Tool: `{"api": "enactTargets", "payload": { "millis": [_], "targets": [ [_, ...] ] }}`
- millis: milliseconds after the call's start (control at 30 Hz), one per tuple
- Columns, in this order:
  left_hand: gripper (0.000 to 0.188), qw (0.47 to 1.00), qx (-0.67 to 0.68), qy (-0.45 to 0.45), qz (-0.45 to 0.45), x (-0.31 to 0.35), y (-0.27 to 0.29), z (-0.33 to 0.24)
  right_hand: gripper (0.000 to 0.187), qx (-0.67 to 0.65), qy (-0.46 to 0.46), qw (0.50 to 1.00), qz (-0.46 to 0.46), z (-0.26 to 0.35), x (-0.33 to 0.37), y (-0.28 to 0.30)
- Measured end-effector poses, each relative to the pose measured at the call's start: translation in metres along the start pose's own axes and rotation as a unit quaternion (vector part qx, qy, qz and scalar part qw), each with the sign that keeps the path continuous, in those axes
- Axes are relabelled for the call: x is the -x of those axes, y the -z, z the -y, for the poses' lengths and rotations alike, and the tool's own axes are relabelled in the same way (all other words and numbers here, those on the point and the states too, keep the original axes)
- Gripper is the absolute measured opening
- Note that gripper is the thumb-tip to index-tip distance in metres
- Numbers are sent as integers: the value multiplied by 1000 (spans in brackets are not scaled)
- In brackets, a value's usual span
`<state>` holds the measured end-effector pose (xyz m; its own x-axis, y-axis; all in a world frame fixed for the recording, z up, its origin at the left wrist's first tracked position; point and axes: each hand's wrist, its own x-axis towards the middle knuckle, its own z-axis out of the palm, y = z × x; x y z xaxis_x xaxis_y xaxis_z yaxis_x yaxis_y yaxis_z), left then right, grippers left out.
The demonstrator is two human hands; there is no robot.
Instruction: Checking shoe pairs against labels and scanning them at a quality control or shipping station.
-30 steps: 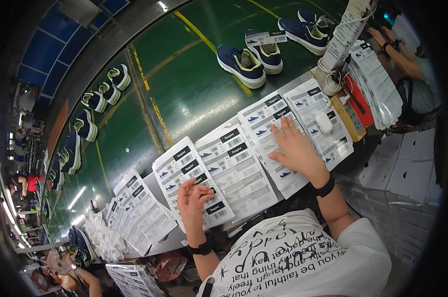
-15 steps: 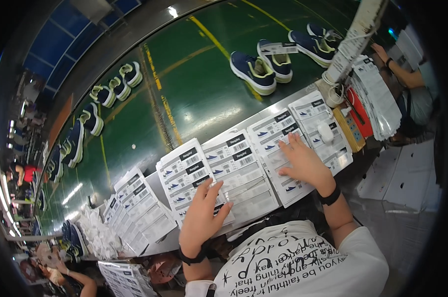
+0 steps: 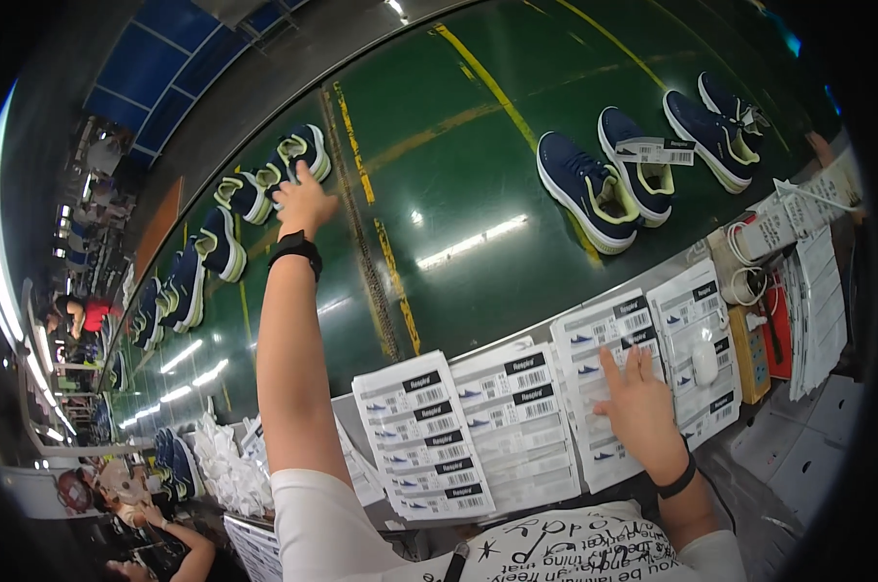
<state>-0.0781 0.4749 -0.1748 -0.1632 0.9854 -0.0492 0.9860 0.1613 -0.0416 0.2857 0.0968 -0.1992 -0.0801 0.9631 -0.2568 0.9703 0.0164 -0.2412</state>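
Observation:
My left arm stretches out over the green belt. At its end my left hand [image 3: 306,204], fingers apart, is at the near side of a navy sneaker with a pale lining [image 3: 307,147]; whether the fingertips touch it I cannot tell. Beside it stands another navy sneaker [image 3: 245,197]. My right hand [image 3: 640,412] lies with spread fingers on a stack of white label sheets [image 3: 594,456], each label bearing a small shoe picture and a barcode. To the left are two more label stacks, one [image 3: 424,436] nearest my left arm and one [image 3: 516,446] in the middle.
At the right, several navy sneakers [image 3: 584,189] stand on the belt [image 3: 458,301], a label strip [image 3: 655,151] across one. A white mouse-shaped object [image 3: 704,363] rests on the rightmost sheets. Crumpled white paper [image 3: 227,461] lies at left. A co-worker's arm [image 3: 189,543] shows at lower left.
My left hand has left the label sheets and reached forward and left to the sneakers on the belt. My right hand stays on its label stack. The view has shifted left.

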Motion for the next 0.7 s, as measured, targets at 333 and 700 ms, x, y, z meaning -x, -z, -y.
{"api": "enactTargets", "payload": {
  "millis": [333,700],
  "targets": [
    [81,987,-51,152,2,-93,-11,-6,84,59,23,998,-10,-2,-7,-4],
    [62,995,32,-62,65,-3,-25,15,76,55,46,997,-9,-4,-4,1]
  ]
}}
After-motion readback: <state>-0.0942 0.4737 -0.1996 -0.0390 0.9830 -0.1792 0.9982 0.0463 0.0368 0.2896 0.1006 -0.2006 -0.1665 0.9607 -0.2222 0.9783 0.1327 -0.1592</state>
